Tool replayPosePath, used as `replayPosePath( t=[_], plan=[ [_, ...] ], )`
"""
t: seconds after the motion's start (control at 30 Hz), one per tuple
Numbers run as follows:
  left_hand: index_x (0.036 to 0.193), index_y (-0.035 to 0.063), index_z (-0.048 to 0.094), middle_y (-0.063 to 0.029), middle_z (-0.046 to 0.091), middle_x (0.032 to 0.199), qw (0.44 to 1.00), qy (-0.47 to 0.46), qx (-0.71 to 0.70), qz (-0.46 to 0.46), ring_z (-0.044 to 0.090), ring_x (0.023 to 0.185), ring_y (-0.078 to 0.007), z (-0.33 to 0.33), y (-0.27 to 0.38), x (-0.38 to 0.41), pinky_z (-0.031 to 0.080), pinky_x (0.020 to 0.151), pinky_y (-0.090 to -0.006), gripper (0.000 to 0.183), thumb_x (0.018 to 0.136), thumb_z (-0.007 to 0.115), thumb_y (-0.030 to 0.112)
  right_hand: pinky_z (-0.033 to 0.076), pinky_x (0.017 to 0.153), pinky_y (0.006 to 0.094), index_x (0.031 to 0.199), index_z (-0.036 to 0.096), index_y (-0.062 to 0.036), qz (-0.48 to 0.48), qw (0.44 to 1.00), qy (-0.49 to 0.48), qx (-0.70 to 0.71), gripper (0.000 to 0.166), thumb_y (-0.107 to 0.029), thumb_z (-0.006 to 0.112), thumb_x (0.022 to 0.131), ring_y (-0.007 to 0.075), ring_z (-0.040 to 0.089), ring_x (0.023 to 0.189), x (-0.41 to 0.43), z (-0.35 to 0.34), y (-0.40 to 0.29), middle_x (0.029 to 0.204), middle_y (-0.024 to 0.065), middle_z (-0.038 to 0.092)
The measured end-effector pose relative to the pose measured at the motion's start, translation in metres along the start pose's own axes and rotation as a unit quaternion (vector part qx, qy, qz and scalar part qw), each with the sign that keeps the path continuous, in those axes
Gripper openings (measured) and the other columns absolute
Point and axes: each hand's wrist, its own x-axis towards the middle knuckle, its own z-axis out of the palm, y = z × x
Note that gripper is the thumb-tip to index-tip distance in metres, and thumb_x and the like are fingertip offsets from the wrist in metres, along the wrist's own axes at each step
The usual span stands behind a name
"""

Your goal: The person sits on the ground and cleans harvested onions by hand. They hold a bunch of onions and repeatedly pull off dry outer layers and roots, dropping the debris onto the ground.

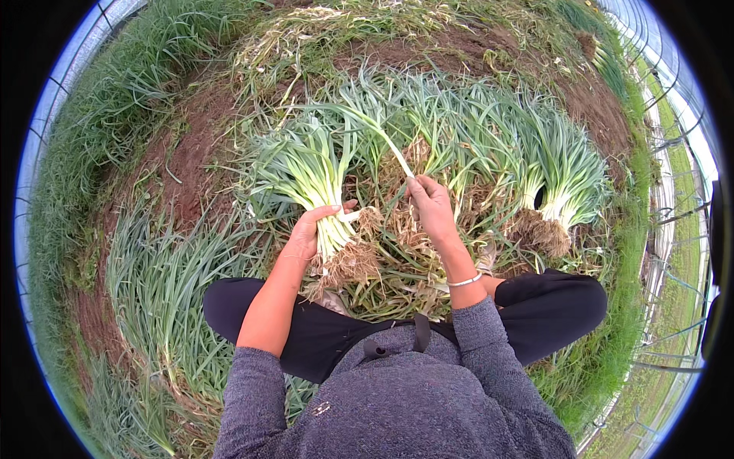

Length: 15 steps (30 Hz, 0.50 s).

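Observation:
My left hand (308,229) is closed around a thick bunch of leafy allium plants (321,183), perhaps young leeks or green garlic. Its pale stems tilt up and left, and the brown roots (348,261) hang towards my lap. In my right hand (431,206) is a single stalk (395,150), pinched near its lower end between thumb and fingers. That stalk's green leaf end reaches up and left over the top of the bunch. What my right-hand fingers cover of the stalk's base is hidden.
Bundled plants (565,183) with matted roots lie at the right. A row of loose plants (447,109) spreads beyond my hands. More plants (172,275) lie at my left. Dry leaf litter (395,281) covers the ground between my legs. A plastic-covered frame (679,109) borders the right.

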Motion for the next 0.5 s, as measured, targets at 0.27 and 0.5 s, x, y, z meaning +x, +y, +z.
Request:
replayPosePath(
  t=[0.27, 0.5],
  plan=[
    [0.11, -0.0066, 0.054, -0.0161, 0.063, 0.098, 0.995, 0.041, 0.058, -0.07, 0.063, 0.088, -0.024, -0.014, -0.027, 0.01, 0.052, 0.081, -0.0342, 0.034, 0.081, 0.061, 0.009, 0.047, 0.08, 0.0439, 0.095, 0.059, 0.0029, 0.01, 0.868, -0.28, -0.411, 0.053, -0.045, 0.036, 0.094, 0.0402, 0.06, 0.087, -0.042, 0.063, 0.022, 0.09, 0.0254, 0.062],
    [0.093, -0.0066, 0.055, -0.0119, 0.06, 0.079, 0.992, 0.12, 0.03, -0.006, 0.06, 0.066, -0.0207, 0.012, 0.0, -0.004, 0.052, 0.064, -0.0324, 0.021, 0.072, 0.058, -0.003, 0.048, 0.056, 0.0301, 0.086, 0.054, -0.0002, 0.132, 0.97, -0.204, 0.015, 0.044, -0.042, 0.043, 0.096, 0.015, 0.058, 0.062, -0.048, 0.018, 0.055, 0.073, 0.0076, 0.059]
  ],
)
